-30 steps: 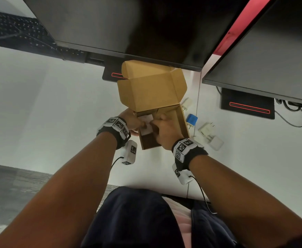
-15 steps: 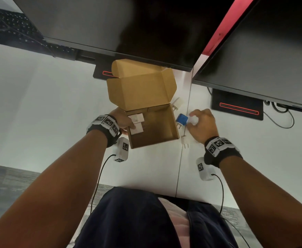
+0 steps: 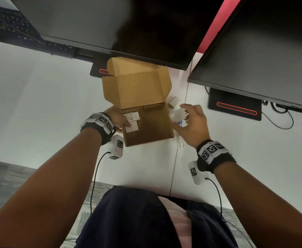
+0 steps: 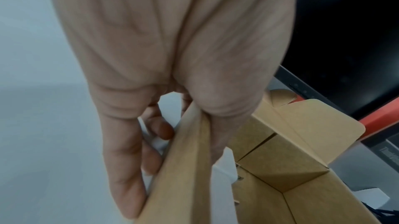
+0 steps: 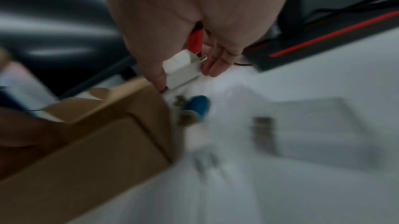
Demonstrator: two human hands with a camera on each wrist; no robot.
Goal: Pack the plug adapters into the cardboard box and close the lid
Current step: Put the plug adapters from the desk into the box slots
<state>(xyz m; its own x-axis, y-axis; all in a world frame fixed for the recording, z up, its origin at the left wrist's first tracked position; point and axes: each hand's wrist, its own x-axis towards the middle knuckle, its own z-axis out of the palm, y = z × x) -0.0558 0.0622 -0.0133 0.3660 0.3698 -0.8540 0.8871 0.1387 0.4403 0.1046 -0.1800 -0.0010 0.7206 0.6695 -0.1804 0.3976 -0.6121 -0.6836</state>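
The right hand (image 3: 193,126) pinches a white adapter (image 5: 181,69) just off the box's (image 3: 152,129) 3 o'clock wall, while the left hand (image 3: 117,119) grips the 9 o'clock wall; risk: the adapter's prongs catch the rim and the light box shifts on the bench (image 3: 39,104).

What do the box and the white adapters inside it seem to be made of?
Box: brown corrugated cardboard, matt; folded flaps and creases show. Adapters: probably hard white plastic, smooth, with crisp block edges; the finish is hard to tell at this distance.
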